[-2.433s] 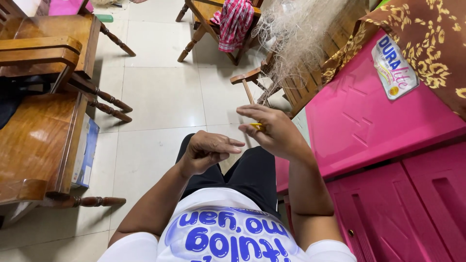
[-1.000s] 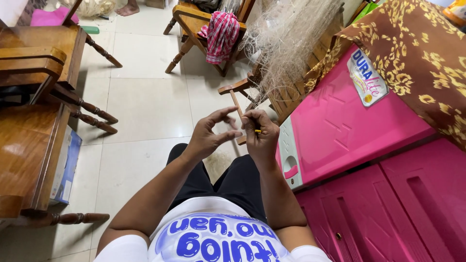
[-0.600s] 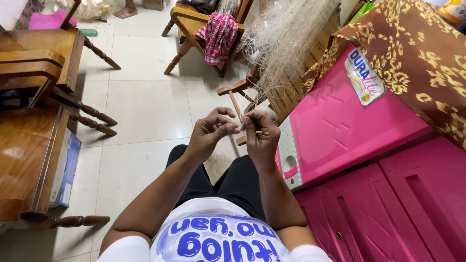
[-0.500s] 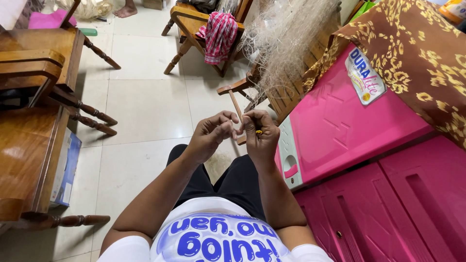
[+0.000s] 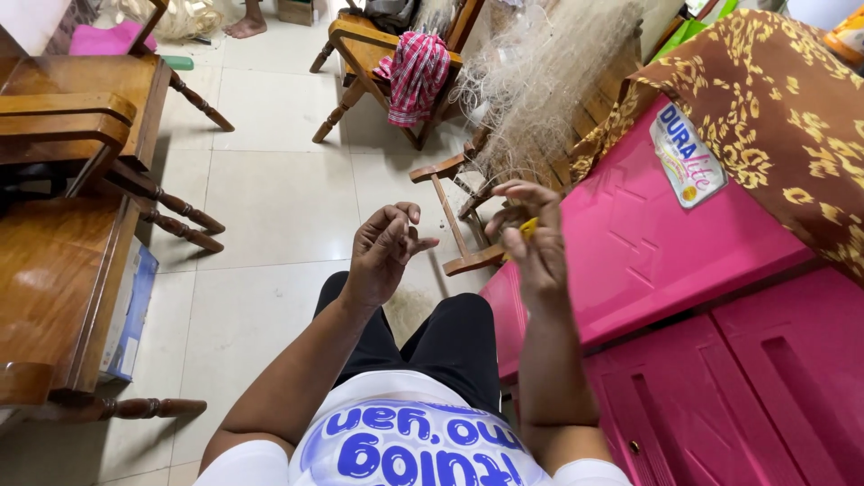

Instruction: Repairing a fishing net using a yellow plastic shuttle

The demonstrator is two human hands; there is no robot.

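— Yellow, that's what I catch first: a small yellow tool [image 5: 528, 227] pinched in my right hand [image 5: 531, 243], thumb and fingers closed together on it. I can't tell exactly what kind of tool it is (too much of it is hidden by the fingers).

— And your left hand?

— My left hand [image 5: 382, 252] is raised just left of the grip, well apart from the right one. Its fingers are curled with the thumb and fingertips close together. Whether they pinch a fine thread I cannot tell; nothing shows clearly between them.

— What sits around the grip?

— Directly beyond the yellow tool, a pale tangle of fishing net [image 5: 540, 85] hangs down over a wooden frame [image 5: 454, 220], whose lower bar lies between my two hands. To the right of the grip there's a pink plastic cabinet [image 5: 648, 261], with a brown floral cloth [image 5: 765, 108] draped over its far end. Beyond the net, a wooden chair [image 5: 360, 54] carries a red checked cloth [image 5: 416, 76]. Far left of the grip stands a wooden bench [image 5: 54, 270] on the pale tiled floor [image 5: 270, 198].
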